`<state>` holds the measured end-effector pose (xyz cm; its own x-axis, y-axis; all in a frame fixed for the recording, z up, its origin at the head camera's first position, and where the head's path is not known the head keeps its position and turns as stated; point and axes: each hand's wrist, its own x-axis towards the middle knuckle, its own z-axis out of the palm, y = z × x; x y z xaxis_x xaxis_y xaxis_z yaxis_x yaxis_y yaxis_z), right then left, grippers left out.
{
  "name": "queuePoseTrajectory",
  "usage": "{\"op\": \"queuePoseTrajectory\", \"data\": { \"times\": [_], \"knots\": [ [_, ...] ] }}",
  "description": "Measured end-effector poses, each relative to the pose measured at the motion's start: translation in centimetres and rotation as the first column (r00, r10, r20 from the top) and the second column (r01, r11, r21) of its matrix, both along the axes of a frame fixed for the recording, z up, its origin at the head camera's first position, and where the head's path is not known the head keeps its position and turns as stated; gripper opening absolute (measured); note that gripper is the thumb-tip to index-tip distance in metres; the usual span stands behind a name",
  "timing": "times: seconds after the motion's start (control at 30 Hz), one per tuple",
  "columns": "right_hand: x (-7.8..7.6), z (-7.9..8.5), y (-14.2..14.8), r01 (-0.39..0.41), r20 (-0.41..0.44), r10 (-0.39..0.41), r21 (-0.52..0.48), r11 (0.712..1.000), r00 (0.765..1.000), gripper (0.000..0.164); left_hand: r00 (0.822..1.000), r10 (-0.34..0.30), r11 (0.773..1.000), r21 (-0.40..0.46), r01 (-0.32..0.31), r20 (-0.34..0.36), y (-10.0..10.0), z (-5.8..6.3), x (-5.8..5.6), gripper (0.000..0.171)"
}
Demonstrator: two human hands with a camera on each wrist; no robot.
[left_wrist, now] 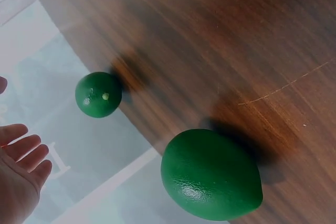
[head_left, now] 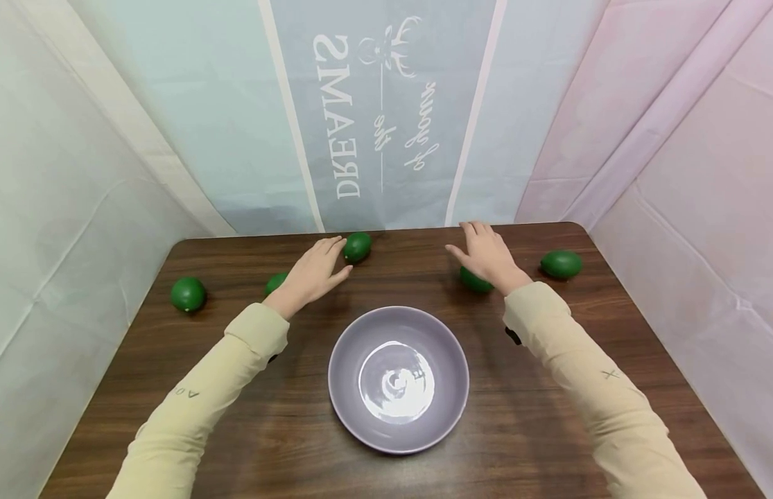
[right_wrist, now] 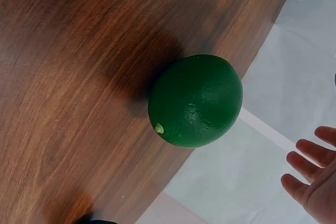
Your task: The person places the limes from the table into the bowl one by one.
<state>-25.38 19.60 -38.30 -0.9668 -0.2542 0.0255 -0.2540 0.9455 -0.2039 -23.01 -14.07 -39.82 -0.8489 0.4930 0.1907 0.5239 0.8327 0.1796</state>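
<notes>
My left hand (head_left: 314, 272) is held over the table's far left half, fingers extended and thumb apart. Just past its fingertips lies a green lime (head_left: 358, 247). Another lime (head_left: 276, 283) is partly hidden behind the left wrist; a lime (left_wrist: 210, 174) looms large in the left wrist view. My right hand (head_left: 486, 255) hovers on the far right side with its fingers spread and nothing in them. Below it, a lime (head_left: 475, 280) is partly covered by the palm and wrist. The right wrist view has a lime (right_wrist: 195, 100) with a pale stem end, apart from the fingers.
A round lavender bowl (head_left: 336, 378) stands between the forearms, with light reflecting off its inside. One lime (head_left: 188, 294) lies at the far left, another (head_left: 561, 264) at the far right. Pale cloth walls (head_left: 380, 208) rise around the brown wooden table (head_left: 286, 430).
</notes>
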Motion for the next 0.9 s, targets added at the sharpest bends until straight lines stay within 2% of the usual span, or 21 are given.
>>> {"op": "queuePoseTrajectory", "data": {
  "times": [0.33, 0.57, 0.73, 0.9],
  "knots": [
    [0.6, -0.1, 0.5, -0.031, -0.002, 0.031, 0.028, 0.999, 1.000, 0.067, 0.998, -0.052, 0.998, 0.036, 0.051, 0.033, -0.1, 0.5, 1.7, 0.056],
    [0.8, -0.2, 0.9, -0.034, -0.001, 0.034, 0.045, 0.998, 0.999, 0.063, 0.995, -0.104, 0.991, 0.085, 0.103, 0.006, 0.0, 1.0, 3.1, 0.053],
    [0.8, -0.3, 1.2, -0.050, -0.022, 0.052, 0.054, 0.997, 0.998, 0.061, 0.993, -0.116, 0.986, 0.123, 0.116, -0.005, -0.1, 1.0, 4.0, 0.051],
    [1.0, -0.4, 1.4, -0.067, -0.052, 0.070, 0.046, 0.997, 0.996, 0.058, 0.993, -0.114, 0.980, 0.166, 0.109, 0.016, -0.2, 1.2, 4.9, 0.049]
  ]
}}
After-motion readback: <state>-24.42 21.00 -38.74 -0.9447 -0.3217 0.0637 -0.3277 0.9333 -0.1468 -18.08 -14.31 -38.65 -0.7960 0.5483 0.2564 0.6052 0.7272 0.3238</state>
